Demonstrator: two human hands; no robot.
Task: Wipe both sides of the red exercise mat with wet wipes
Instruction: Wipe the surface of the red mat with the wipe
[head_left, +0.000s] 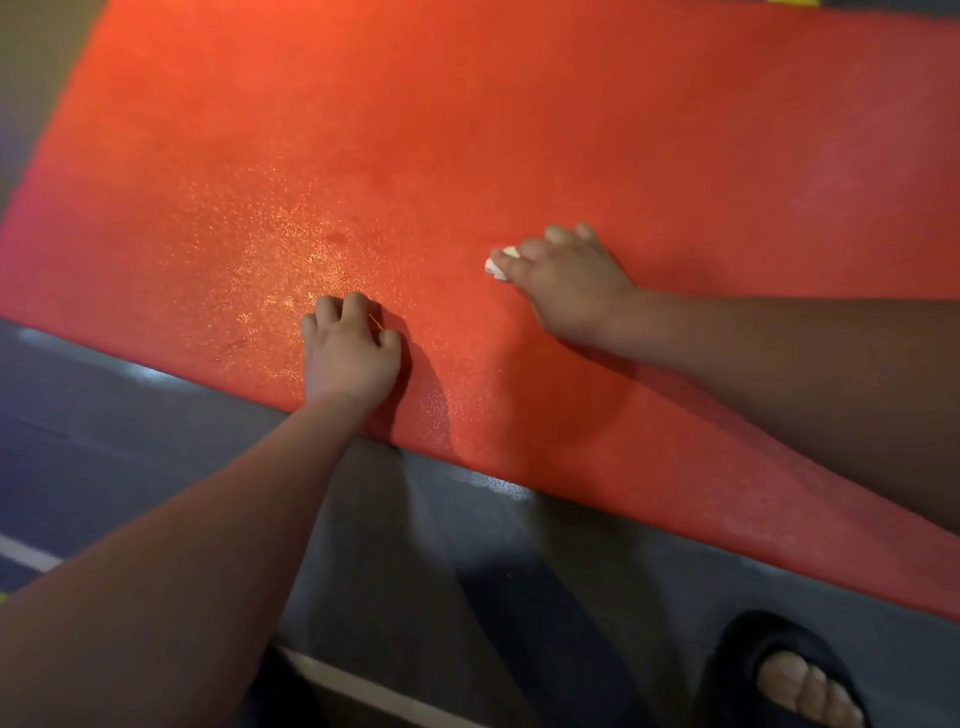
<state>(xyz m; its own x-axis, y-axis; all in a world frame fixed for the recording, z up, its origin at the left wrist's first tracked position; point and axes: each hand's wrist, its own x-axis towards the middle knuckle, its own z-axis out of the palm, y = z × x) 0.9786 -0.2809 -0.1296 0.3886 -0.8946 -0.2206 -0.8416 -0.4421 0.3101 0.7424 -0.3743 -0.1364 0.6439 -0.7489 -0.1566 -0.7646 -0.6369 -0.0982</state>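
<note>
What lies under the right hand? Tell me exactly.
A crumpled white wet wipe peeks out under the fingertips of the right hand, on the red mat. The hand covers the rest of it.

Dark grey floor (156, 441): below and to left of left hand (353, 353), running below right hand (566, 286).
White floor line (31, 553): far below-left of left hand; second pale line (374, 691) directly below it.
Glare patch (498, 486): on floor, between hands and lower.
Black open-toe sandal (753, 644): well below right hand, toes (805, 691) visible.
Yellow-green object (795, 2): far above right hand, cut by frame edge; identity unclear.
</note>
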